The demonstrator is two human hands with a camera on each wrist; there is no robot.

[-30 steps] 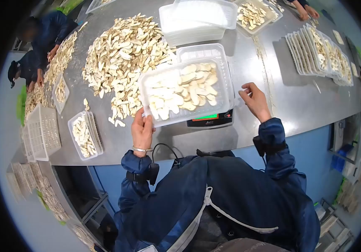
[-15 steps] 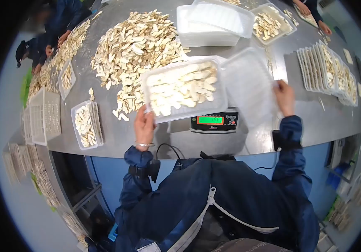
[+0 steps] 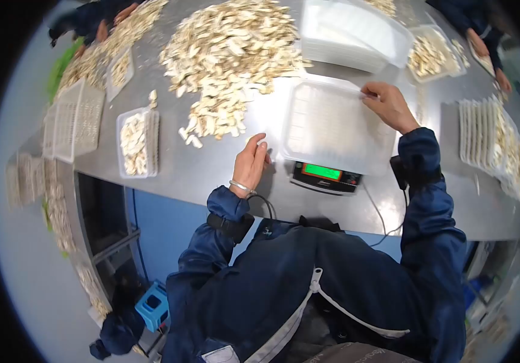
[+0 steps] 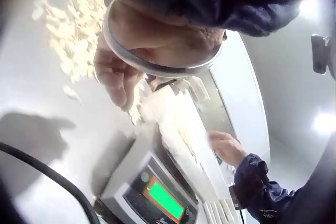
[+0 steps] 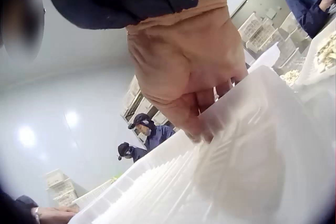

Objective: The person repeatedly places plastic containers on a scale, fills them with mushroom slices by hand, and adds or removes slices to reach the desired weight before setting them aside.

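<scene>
A translucent plastic tray (image 3: 332, 124) lies over the digital scale (image 3: 325, 175), whose green display is lit. My right hand (image 3: 390, 106) pinches its far right rim; in the right wrist view the thumb is inside the tray (image 5: 252, 155) and the fingers are behind its wall. Pale slices (image 4: 187, 141) show along the tray's side in the left wrist view. My left hand (image 3: 251, 163) hovers left of the scale, fingers loosely bent, holding nothing. Beyond it spreads a large heap of sliced mushrooms (image 3: 230, 54) on the metal table (image 3: 193, 175).
A stack of white trays (image 3: 351, 36) stands behind the scale. Filled trays (image 3: 136, 145) stand at left, near a white basket (image 3: 75, 121); more filled trays (image 3: 493, 142) line up at right. A cable (image 3: 381, 212) runs near the front edge. Other people work across the table.
My left hand has let go of the slice-filled tray and drawn back. My right hand has brought an empty tray from the right over the scale, and the filled tray no longer shows from above.
</scene>
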